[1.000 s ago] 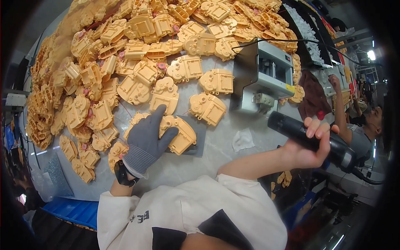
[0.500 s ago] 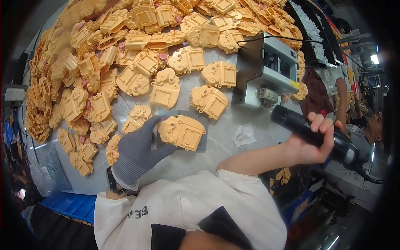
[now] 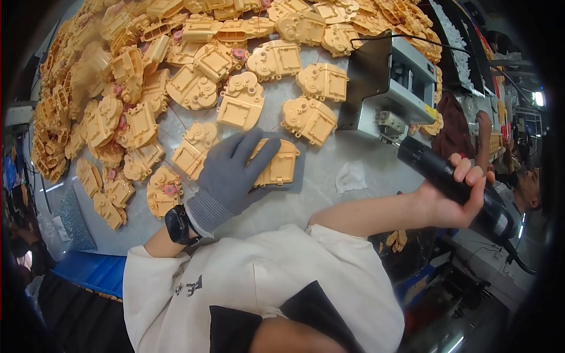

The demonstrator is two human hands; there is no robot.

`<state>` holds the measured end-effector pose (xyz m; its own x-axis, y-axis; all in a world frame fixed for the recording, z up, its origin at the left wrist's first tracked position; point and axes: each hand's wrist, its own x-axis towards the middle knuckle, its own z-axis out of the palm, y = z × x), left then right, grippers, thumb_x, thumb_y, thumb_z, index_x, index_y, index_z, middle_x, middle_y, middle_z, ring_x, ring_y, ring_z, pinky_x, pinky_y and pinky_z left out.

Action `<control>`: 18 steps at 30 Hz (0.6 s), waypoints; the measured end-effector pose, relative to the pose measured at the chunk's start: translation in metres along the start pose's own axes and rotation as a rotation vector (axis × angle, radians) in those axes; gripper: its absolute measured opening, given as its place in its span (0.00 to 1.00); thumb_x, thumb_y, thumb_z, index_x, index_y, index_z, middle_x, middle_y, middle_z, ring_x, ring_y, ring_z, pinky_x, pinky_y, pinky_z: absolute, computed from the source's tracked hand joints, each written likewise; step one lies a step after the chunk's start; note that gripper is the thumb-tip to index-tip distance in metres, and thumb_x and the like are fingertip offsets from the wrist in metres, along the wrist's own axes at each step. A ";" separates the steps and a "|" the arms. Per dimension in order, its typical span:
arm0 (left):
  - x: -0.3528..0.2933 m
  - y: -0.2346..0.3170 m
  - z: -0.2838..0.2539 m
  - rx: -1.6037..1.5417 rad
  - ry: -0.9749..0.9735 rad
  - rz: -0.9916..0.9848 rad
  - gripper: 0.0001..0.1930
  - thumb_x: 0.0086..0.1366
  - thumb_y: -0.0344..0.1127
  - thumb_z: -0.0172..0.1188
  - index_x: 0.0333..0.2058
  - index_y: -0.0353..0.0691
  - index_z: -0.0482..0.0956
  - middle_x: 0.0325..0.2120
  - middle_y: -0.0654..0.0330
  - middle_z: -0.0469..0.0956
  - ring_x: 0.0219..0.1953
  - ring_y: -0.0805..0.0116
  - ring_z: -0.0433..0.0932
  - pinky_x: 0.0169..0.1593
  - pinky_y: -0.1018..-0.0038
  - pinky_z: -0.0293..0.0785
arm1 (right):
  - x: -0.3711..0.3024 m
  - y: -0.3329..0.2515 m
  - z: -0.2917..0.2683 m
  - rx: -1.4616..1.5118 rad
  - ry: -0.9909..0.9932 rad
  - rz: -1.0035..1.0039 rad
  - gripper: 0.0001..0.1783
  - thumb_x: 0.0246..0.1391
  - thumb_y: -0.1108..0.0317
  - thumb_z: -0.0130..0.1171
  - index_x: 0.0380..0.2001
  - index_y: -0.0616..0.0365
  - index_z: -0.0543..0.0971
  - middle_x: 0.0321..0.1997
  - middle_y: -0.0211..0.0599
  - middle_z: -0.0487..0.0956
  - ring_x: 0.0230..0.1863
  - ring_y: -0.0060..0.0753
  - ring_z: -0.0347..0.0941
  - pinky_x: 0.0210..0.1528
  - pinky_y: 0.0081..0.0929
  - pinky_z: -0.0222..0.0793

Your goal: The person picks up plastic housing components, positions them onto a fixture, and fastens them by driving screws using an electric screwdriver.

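A grey knit glove covers my left hand (image 3: 232, 170), whose fingers reach across the top of a yellow plastic housing (image 3: 281, 165) and hide its left part. Beneath that housing lies a flat grey plate (image 3: 300, 173). Bare fingers of my right hand (image 3: 456, 197) wrap round a black electric screwdriver (image 3: 428, 165). Its thin bit points up and left, at the small metal block on the front of a grey screw-feeder box (image 3: 393, 88). Whether the bit touches the block or carries a screw I cannot tell.
Yellow housings (image 3: 129, 65) heap up across the left and back, and several lie singly nearer me. A crumpled white cloth (image 3: 351, 176) is on the table (image 3: 321, 194). Behind the feeder stands a black tray (image 3: 462, 65) of white bits. Another person (image 3: 524, 188) is at the far right.
My left hand has moved from the housing's left end to over its top. My right hand still holds the screwdriver by the feeder. The whole view has shifted slightly.
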<state>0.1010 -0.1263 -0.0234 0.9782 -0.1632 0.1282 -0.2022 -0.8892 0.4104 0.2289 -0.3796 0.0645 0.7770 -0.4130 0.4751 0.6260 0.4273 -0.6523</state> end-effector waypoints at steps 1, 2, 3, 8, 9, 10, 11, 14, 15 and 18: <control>0.001 -0.003 0.005 -0.001 -0.004 -0.007 0.39 0.42 0.46 0.67 0.55 0.46 0.64 0.52 0.53 0.64 0.50 0.54 0.68 0.49 0.61 0.66 | 0.000 -0.001 -0.001 0.014 -0.011 0.017 0.17 0.44 0.72 0.52 0.41 0.59 0.69 0.20 0.31 0.65 0.20 0.25 0.61 0.31 0.29 0.59; 0.003 -0.008 0.010 -0.041 -0.027 0.026 0.41 0.42 0.46 0.68 0.56 0.44 0.63 0.55 0.52 0.62 0.52 0.51 0.65 0.51 0.60 0.64 | 0.001 0.000 0.000 0.029 -0.022 0.028 0.17 0.44 0.72 0.52 0.41 0.59 0.69 0.20 0.31 0.66 0.20 0.25 0.61 0.31 0.28 0.59; 0.004 -0.011 0.013 -0.081 -0.050 0.060 0.43 0.42 0.46 0.68 0.57 0.41 0.61 0.57 0.51 0.60 0.55 0.49 0.62 0.54 0.58 0.61 | 0.001 0.002 0.003 0.030 -0.022 0.030 0.17 0.44 0.72 0.52 0.41 0.59 0.69 0.20 0.31 0.66 0.20 0.25 0.61 0.31 0.28 0.59; 0.015 0.013 -0.028 -0.082 -0.006 0.064 0.42 0.42 0.50 0.67 0.56 0.41 0.62 0.56 0.48 0.60 0.57 0.48 0.60 0.57 0.57 0.58 | -0.001 0.003 0.006 -0.049 -0.035 -0.022 0.17 0.43 0.71 0.51 0.40 0.59 0.67 0.18 0.30 0.66 0.19 0.25 0.61 0.31 0.30 0.60; 0.014 0.020 -0.037 -0.109 0.115 0.078 0.42 0.43 0.51 0.67 0.56 0.41 0.62 0.56 0.47 0.61 0.58 0.48 0.59 0.58 0.56 0.57 | -0.003 0.000 0.005 -0.086 -0.047 -0.038 0.17 0.43 0.69 0.51 0.39 0.58 0.66 0.19 0.30 0.66 0.20 0.25 0.61 0.34 0.30 0.59; 0.016 0.021 -0.029 -0.266 0.359 0.151 0.40 0.44 0.52 0.66 0.55 0.42 0.64 0.56 0.47 0.61 0.57 0.47 0.60 0.57 0.54 0.57 | -0.004 0.001 0.006 -0.116 0.001 -0.097 0.18 0.42 0.70 0.52 0.40 0.58 0.65 0.17 0.30 0.65 0.18 0.25 0.60 0.31 0.28 0.60; 0.017 0.025 -0.022 -0.413 0.610 0.203 0.39 0.45 0.52 0.66 0.54 0.42 0.65 0.56 0.47 0.61 0.57 0.46 0.60 0.56 0.53 0.58 | -0.001 0.000 0.005 -0.182 0.066 -0.143 0.19 0.40 0.73 0.52 0.40 0.59 0.65 0.15 0.30 0.65 0.16 0.25 0.60 0.28 0.27 0.60; 0.021 0.018 0.029 -0.139 0.152 -0.020 0.33 0.45 0.47 0.66 0.50 0.42 0.70 0.48 0.47 0.69 0.51 0.47 0.68 0.51 0.62 0.66 | 0.003 0.006 0.008 -0.454 0.115 -0.244 0.20 0.40 0.77 0.51 0.41 0.61 0.65 0.15 0.32 0.65 0.14 0.25 0.61 0.27 0.27 0.63; 0.021 0.007 0.036 -0.208 0.225 0.052 0.32 0.44 0.45 0.67 0.49 0.42 0.70 0.47 0.47 0.70 0.51 0.47 0.68 0.51 0.64 0.67 | 0.003 0.009 0.003 -0.425 0.083 -0.229 0.21 0.39 0.78 0.51 0.42 0.62 0.65 0.15 0.33 0.66 0.14 0.26 0.61 0.25 0.26 0.63; 0.015 0.003 0.034 -0.404 0.243 0.003 0.32 0.43 0.41 0.69 0.48 0.40 0.71 0.49 0.46 0.69 0.51 0.47 0.68 0.51 0.62 0.67 | 0.002 0.014 0.011 -0.303 0.060 -0.218 0.20 0.37 0.82 0.53 0.38 0.68 0.66 0.13 0.36 0.68 0.11 0.25 0.63 0.21 0.21 0.64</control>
<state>0.1165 -0.1456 -0.0514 0.9481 -0.0181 0.3175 -0.2541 -0.6436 0.7220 0.2399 -0.3657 0.0627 0.6169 -0.5183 0.5923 0.7212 0.0709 -0.6891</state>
